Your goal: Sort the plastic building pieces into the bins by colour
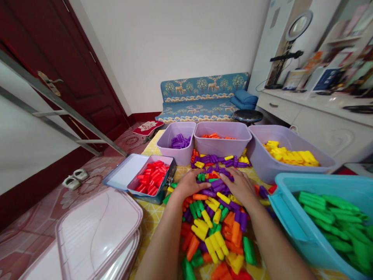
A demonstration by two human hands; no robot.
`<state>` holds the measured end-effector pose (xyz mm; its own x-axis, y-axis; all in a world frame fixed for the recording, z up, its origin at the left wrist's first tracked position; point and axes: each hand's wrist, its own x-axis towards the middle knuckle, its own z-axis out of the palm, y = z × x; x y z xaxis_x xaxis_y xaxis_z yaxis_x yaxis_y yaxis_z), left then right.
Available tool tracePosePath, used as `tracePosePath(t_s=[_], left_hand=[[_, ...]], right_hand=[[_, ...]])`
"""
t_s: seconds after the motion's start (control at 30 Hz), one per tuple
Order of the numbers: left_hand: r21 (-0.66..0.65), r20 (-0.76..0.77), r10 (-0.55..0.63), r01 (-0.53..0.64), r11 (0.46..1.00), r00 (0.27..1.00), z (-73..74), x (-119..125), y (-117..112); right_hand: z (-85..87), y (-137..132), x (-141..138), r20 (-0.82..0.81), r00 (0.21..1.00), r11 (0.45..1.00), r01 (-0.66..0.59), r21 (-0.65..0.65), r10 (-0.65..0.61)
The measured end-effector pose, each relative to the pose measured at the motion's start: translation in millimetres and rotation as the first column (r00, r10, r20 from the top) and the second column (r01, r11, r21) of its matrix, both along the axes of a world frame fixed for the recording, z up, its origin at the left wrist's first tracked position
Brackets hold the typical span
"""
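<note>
A mixed pile of plastic toy building pieces (pixel 217 245), shaped like rounded tubes in yellow, purple, orange, green and red, covers the middle of the table. My left hand (pixel 190 183) rests on its far part, thumb stretched inward beside an orange piece (pixel 200 196). Facing it, my right hand (pixel 239 186) lies on the pile with its thumb apart, close to purple pieces (pixel 219 186). Both hands are open and touch the loose pieces; the far fingertips are partly hidden. Between the thumbs lie green, orange and purple pieces.
Lilac bins hold purple (pixel 175 155), orange (pixel 223 144) and yellow pieces (pixel 259 155). A turquoise bin (pixel 287 217) of green pieces stands right. Left are a hinged box (pixel 116 177) of red pieces and stacked lids (pixel 99 229). Behind are a sofa (pixel 201 105) and stool (pixel 247 115).
</note>
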<state>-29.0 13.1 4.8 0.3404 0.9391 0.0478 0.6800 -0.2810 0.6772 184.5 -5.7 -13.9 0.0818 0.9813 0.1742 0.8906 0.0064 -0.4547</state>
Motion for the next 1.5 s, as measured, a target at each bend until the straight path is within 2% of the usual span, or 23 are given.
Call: tracePosePath(t_s=[0.1, 0.23, 0.33, 0.43, 0.5, 0.63, 0.7, 0.77, 0.83, 0.93, 1.03, 1.13, 1.2, 1.27, 1.33, 1.37, 1.43, 1.5], left_hand=[[0.003, 0.051, -0.038, 0.038, 0.999, 0.998, -1.2, 0, 0], [0.027, 0.103, -0.042, 0.039, 0.999, 0.994, -3.9, -1, 1], [0.039, 0.143, -0.018, 0.012, 0.999, 0.99, -5.8, -2, 3], [0.05, 0.204, 0.0, -0.01, 0.999, 0.979, -6.9, -5, 6], [0.047, 0.227, 0.004, -0.015, 0.999, 0.974, -6.2, -8, 7], [0.008, 0.242, -0.024, 0.023, 1.0, 0.97, 1.7, -10, 5], [0.018, 0.257, -0.063, 0.061, 0.998, 0.964, 9.3, -9, 1], [0.037, 0.255, -0.096, 0.09, 0.995, 0.962, 18.1, -8, -3], [0.065, 0.263, -0.128, 0.114, 0.991, 0.956, 25.8, -6, -6], [0.071, 0.332, -0.18, 0.165, 0.984, 0.926, 31.5, -3, -9], [0.043, 0.377, -0.178, 0.175, 0.984, 0.909, 30.8, -1, -9], [0.025, 0.354, -0.159, 0.16, 0.987, 0.922, 31.5, -1, -10], [0.06, 0.342, -0.124, 0.111, 0.992, 0.932, 35.7, -2, -10], [0.179, 0.366, -0.048, -0.02, 0.984, 0.93, 42.8, -3, -11], [0.345, 0.425, 0.04, -0.203, 0.917, 0.904, 51.6, -5, -14], [0.428, 0.46, 0.079, -0.299, 0.853, 0.884, 56.3, -6, -16], [0.574, 0.528, 0.132, -0.467, 0.673, 0.839, 66.2, -8, -23], [0.677, 0.58, 0.145, -0.573, 0.462, 0.802, 76.1, -9, -31]], right_hand=[[3.8, 0, -6, -0.213, 0.961, 0.984, -0.175, 0.014, 0.174], [8.8, -3, -17, -0.464, 0.824, 0.94, -0.337, 0.057, 0.324], [16.5, -9, -20, -0.495, 0.789, 0.922, -0.38, 0.076, 0.365], [25.2, -14, -18, -0.405, 0.804, 0.895, -0.435, 0.097, 0.435], [29.0, -16, -16, -0.281, 0.85, 0.895, -0.434, 0.103, 0.445], [31.6, -16, -12, -0.082, 0.927, 0.93, -0.362, 0.072, 0.367], [32.6, -16, -13, -0.095, 0.938, 0.943, -0.329, 0.059, 0.333], [34.1, -16, -15, -0.191, 0.939, 0.958, -0.279, 0.059, 0.286], [35.3, -16, -18, -0.34, 0.909, 0.971, -0.229, 0.071, 0.239], [33.6, -15, -25, -0.533, 0.818, 0.976, -0.192, 0.105, 0.219], [28.4, -15, -32, -0.609, 0.759, 0.973, -0.19, 0.131, 0.23], [23.6, -14, -37, -0.694, 0.678, 0.968, -0.21, 0.135, 0.243], [21.4, -13, -37, -0.745, 0.626, 0.971, -0.199, 0.132, 0.23], [19.3, -12, -36, -0.756, 0.618, 0.974, -0.184, 0.129, 0.217], [17.0, -11, -34, -0.737, 0.642, 0.976, -0.186, 0.117, 0.211], [16.0, -10, -33, -0.731, 0.65, 0.975, -0.191, 0.11, 0.21], [14.6, -11, -33, -0.735, 0.645, 0.975, -0.201, 0.099, 0.208], [14.8, -12, -34, -0.735, 0.644, 0.973, -0.208, 0.1, 0.213]])
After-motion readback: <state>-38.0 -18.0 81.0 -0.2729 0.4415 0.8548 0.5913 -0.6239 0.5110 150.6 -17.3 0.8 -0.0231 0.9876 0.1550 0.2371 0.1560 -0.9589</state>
